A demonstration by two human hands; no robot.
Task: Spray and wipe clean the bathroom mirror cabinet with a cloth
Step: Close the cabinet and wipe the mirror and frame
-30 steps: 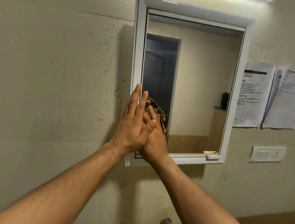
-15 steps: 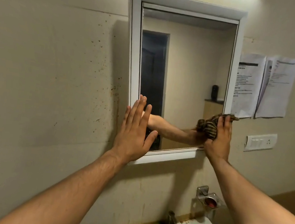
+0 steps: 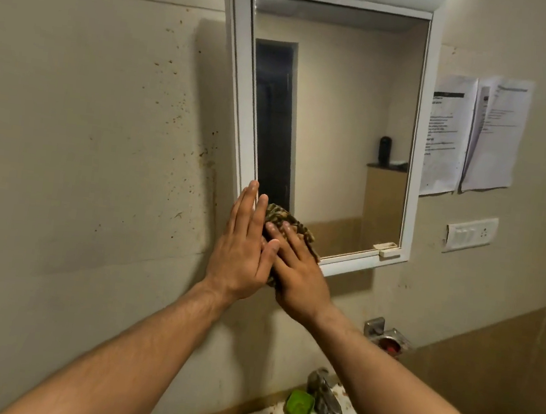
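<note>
Mid-wipe I reckon: right grip (image 3: pixel 298 268) flat, pressing cloth (image 3: pixel 279 213) on mirror's (image 3: pixel 344 119) bottom corner, left grip (image 3: pixel 242 249) spread bracing frame (image 3: pixel 238 99), upper glass left.

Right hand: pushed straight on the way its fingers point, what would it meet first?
The left hand. The right hand, flat on the cloth, points up-left, where the left thumb lies against it; contact looks likely, though depth is unclear.

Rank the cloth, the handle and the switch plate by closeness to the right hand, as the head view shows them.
1. cloth: under the right hand, touching it.
2. handle: at the lower right corner of the mirror.
3. switch plate: on the wall, farther right.
</note>
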